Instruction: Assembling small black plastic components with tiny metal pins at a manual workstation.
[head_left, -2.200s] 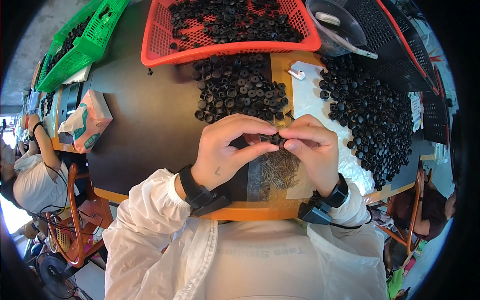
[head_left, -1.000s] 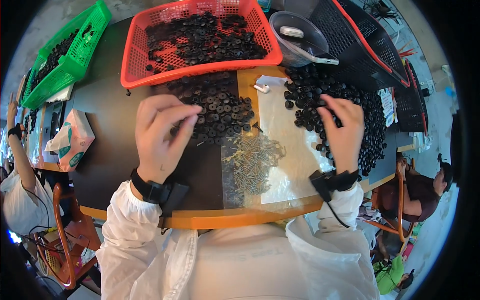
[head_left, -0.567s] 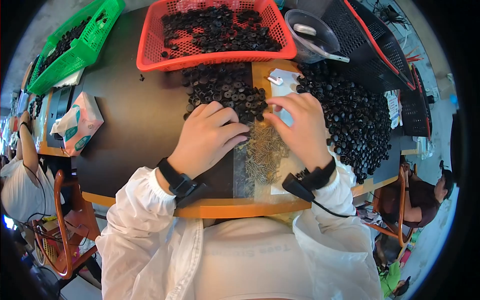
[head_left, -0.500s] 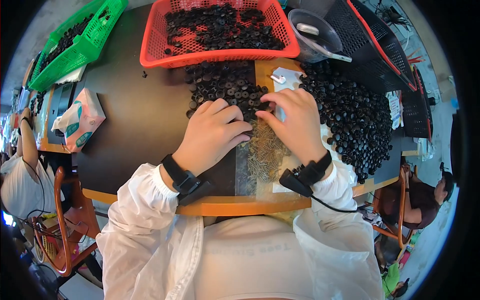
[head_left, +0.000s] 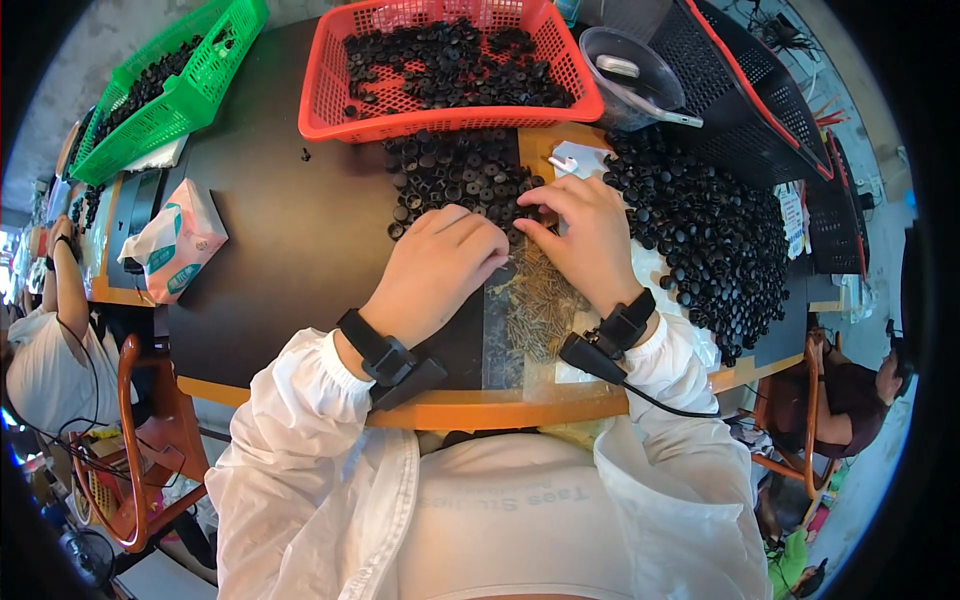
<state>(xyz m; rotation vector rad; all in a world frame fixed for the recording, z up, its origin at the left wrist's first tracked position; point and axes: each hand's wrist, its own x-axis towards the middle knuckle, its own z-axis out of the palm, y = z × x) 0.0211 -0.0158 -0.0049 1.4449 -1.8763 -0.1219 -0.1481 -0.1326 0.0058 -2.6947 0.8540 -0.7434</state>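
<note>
My left hand [head_left: 435, 270] is bent over the inner edge of a heap of small metal screws [head_left: 540, 310], its thumb and fingertips pressed together. What lies in that pinch is too small to make out. To its right, my right hand [head_left: 588, 235] curves its thumb and index finger around a small black round part [head_left: 527, 212], partly hidden by the fingers. Just beyond both hands spreads a pile of black round parts with holes [head_left: 460, 175]. The screws lie on a clear plastic sheet [head_left: 500, 365] near the table's front edge.
A red basket [head_left: 450, 125] of black parts stands at the back, a green basket [head_left: 150, 130] far left. Black caps [head_left: 700, 235] are heaped right, near black crates [head_left: 745, 90] and a clear tub [head_left: 630, 75]. A tissue pack [head_left: 188, 245] lies left. People sit on both sides.
My left hand has closed its fingertips near the screws; the dark piece seen at them earlier no longer shows. My right hand keeps nearly the same pose. The whole view has shifted slightly.
</note>
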